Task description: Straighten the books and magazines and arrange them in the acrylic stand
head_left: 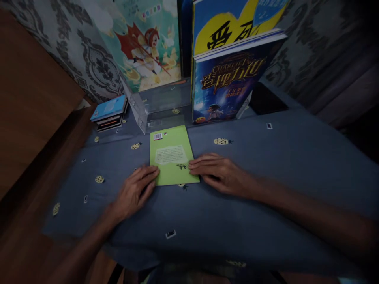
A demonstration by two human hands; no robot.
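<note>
A light-green book point(171, 173) lies flat on the cloth-covered table, its back cover up with a barcode at the far left corner and a block of print in the middle. Resting at its lower left edge is my left hand point(137, 187), fingers stretched out and fingertips touching the cover. My right hand point(222, 171) lies along the right edge, with its stretched fingertips on the cover. Neither hand lifts the book. The undersides of both hands are hidden.
Behind the book stands a clear plastic rack point(166, 100) holding a teal picture book point(162, 39). Upright at its right are a dark blue book point(225, 83) and a yellow-and-blue book point(219, 27). A small stack of books point(109, 110) sits left, a black flat object point(268, 98) right.
</note>
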